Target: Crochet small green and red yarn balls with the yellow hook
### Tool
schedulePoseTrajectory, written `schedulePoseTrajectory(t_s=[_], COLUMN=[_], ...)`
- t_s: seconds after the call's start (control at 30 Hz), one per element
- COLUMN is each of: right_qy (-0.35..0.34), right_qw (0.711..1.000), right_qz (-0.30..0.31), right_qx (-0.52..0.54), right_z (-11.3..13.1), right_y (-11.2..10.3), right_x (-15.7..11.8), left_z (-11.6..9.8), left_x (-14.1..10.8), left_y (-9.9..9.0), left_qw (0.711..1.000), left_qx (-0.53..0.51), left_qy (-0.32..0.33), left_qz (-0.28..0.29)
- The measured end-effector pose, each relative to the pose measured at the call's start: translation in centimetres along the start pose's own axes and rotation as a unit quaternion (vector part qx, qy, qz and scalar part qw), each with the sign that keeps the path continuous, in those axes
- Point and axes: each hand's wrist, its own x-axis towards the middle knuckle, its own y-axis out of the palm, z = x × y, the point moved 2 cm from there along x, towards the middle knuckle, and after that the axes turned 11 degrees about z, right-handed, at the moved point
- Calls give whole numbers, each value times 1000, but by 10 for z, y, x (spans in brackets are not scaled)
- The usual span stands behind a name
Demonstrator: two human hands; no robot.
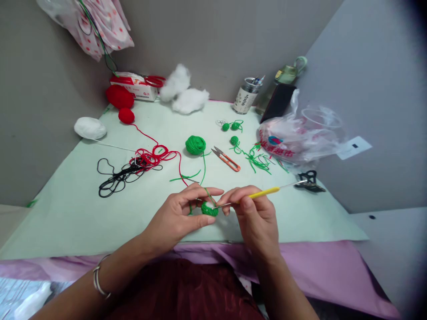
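- Pinches the green crocheted piece [209, 211] between the thumb and fingers of the left hand [180, 210], index finger extended, white showing in its opening.
- Grips the yellow-handled crochet hook [265, 193] between the thumb and fingers of the right hand [257, 215], with the metal tip at the crocheted piece, just between the hands.
- Leads a green strand from the left hand's fingers to the green yarn ball [195, 145] beyond.
- Beyond the right hand, shows orange-handled thread snips [227, 160], three small green crocheted balls [234, 140] and green yarn scraps [259, 162].
- Right of the right hand, shows a black claw clip [309, 182], with a plastic bag [283, 138] farther off.
- Beyond and left of the left hand, shows tangled red yarn [147, 159] touching tangled black yarn [115, 181], then a white yarn ball [90, 128].
- Farthest from both hands, shows white fiber stuffing [190, 101] and a pen holder [245, 98].
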Motion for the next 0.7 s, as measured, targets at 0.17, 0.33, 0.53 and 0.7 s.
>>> schedulePoseTrajectory(t_s=[0.17,0.33,0.53,0.7], right_qy=[1,-26,-59,-25], right_qw=[994,971,969,991], right_qz=[44,79,69,35], right_qx=[-99,-222,-228,-124], right_z=[12,20,12,7], right_y=[-4,-4,1,1], right_x=[2,3,-4,-3], left_z=[0,0,-2,-1], left_x=[0,0,-1,-2], left_y=[-1,-3,-3,-2], left_qw=[1000,1000,999,1000], left_qx=[1,18,45,21], left_qy=[-14,-9,0,-11], left_qz=[9,-2,-18,-4])
